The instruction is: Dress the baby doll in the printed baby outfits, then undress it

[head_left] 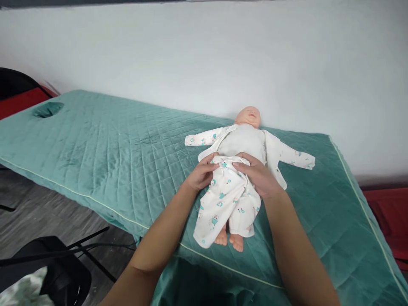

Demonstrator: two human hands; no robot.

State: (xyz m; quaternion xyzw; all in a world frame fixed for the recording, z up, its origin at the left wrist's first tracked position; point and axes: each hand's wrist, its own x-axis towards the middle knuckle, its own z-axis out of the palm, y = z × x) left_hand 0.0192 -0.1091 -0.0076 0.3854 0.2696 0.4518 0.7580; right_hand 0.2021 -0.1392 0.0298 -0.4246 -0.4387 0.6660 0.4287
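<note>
A baby doll lies on its back, its bare feet toward me. Around its shoulders is an open white printed jacket, both sleeves spread out over a pale torso. Patterned white baby pants cover the doll's legs, with one leg of the cloth lying loose to the left of the feet. My left hand pinches the waistband on its left side. On the right side, my right hand grips the same waistband between thumb and fingers. The doll's hands are hidden inside the sleeves.
The doll rests on a green quilted bed cover with a hole at its far left end. A white wall stands behind. At lower left is a black chair with patterned cloth on it. Something red stands at right.
</note>
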